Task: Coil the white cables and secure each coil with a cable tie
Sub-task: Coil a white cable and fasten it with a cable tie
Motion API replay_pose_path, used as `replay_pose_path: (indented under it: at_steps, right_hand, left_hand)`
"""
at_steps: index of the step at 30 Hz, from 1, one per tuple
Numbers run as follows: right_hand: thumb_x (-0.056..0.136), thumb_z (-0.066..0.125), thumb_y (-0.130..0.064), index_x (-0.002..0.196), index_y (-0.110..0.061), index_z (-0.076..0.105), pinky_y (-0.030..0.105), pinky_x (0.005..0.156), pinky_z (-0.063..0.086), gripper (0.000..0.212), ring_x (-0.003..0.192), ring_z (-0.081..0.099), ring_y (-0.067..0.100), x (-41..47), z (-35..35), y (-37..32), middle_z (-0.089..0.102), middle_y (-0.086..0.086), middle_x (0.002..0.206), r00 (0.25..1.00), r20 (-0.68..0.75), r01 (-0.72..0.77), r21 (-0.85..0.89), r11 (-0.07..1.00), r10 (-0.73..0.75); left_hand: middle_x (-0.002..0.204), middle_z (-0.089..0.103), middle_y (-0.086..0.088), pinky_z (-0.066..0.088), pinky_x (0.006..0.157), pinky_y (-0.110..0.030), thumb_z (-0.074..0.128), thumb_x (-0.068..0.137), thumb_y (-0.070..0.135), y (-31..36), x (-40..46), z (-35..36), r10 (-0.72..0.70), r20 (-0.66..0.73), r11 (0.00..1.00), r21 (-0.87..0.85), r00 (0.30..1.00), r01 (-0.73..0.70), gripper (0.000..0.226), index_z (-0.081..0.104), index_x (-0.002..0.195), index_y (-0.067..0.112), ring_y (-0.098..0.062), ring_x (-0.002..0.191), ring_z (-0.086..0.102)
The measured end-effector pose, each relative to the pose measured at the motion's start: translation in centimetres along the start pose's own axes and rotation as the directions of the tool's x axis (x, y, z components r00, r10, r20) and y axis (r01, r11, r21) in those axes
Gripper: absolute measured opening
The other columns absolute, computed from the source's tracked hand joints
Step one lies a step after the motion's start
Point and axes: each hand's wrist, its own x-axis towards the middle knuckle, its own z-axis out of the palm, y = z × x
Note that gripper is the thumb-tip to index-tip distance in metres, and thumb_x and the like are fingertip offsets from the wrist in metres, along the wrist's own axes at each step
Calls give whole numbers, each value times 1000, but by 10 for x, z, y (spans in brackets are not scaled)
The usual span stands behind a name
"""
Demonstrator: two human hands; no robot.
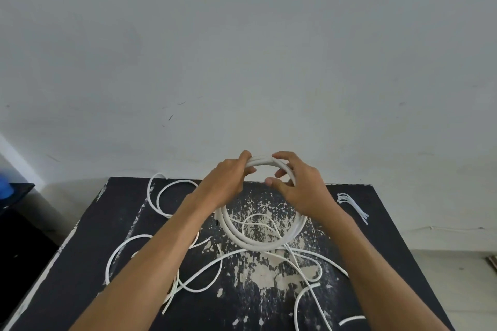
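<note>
A coil of white cable (258, 246) is held up over the middle of the black table (376, 236). My left hand (228, 177) grips its upper left arc. On the upper right arc my right hand (298, 185) pinches the loops between thumb and fingers. Several loose white cables (204, 271) sprawl across the table under and around my forearms. A small bunch of white cable ties (352, 207) lies near the table's far right corner, apart from both hands.
The table top is black with worn, chipped patches in the middle. A grey wall rises right behind its far edge. A dark low surface with a blue object (5, 188) stands at the far left.
</note>
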Motion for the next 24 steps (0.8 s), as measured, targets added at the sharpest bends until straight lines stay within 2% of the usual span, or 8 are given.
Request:
replay_pose_path:
  at_steps: [3,6,10,11,14,16,18,24]
  right_hand:
    - [93,63,-57,134,-41,45,10,59,37,47,62,61,-10,1,6,-6,66,-17,87,994,-18,105,-98,990,-107]
    - [99,50,-58,124,-43,47,10,50,32,30,58,59,-9,-1,14,-10,57,-22,68,982,-77,164,-116,980,-173]
    - [105,48,-42,117,-39,52,18,45,32,12,51,51,8,2,21,-10,54,-9,58,974,-137,173,-78,982,-182]
    - [106,49,-40,115,-39,53,20,44,32,11,47,47,10,2,22,-9,52,-7,56,975,-138,169,-42,985,-173]
    - [105,53,-39,109,-42,57,21,41,33,7,41,38,7,-1,23,-6,54,-8,55,983,-163,103,133,986,-81]
    - [103,55,-41,104,-48,57,21,40,34,7,41,40,5,-3,23,-5,57,-14,57,980,-198,42,203,978,-1]
    - [102,57,-42,102,-50,57,20,40,34,8,41,41,5,-5,23,-5,58,-15,57,974,-221,4,236,972,50]
    - [99,65,-36,100,-46,67,24,40,33,10,43,39,7,-14,28,-1,56,-8,54,953,-257,-65,338,939,159]
  left_hand:
    - [110,73,-3,33,52,-17,54,99,4,-3,4,-6,24,29,999,31,999,-25,28,44,120,19,-1,78,58]
    - [103,72,-3,31,50,-19,52,104,14,-5,3,-13,51,59,997,59,997,-55,18,45,118,22,0,67,53]
    - [108,76,5,52,58,-31,52,106,18,-3,-1,-16,41,69,993,-117,997,-33,9,51,113,22,-8,81,67]
    - [100,76,6,53,59,-32,55,104,23,-3,-2,-17,30,56,983,-184,998,-19,8,53,112,22,-9,74,67]
    - [78,68,4,42,50,-18,73,92,40,-6,-7,-24,-80,6,915,-395,997,76,23,60,106,28,-3,53,54]
    - [86,68,8,43,59,-13,77,87,45,-9,-12,-31,-125,76,883,-447,989,146,29,63,109,31,1,64,60]
    - [97,70,10,47,70,-20,73,89,49,-14,-19,-33,-141,178,854,-476,974,211,31,63,116,37,-3,82,67]
    - [98,75,2,56,84,-34,65,77,72,-17,-36,-18,-291,220,659,-660,931,362,47,69,107,35,-18,94,71]
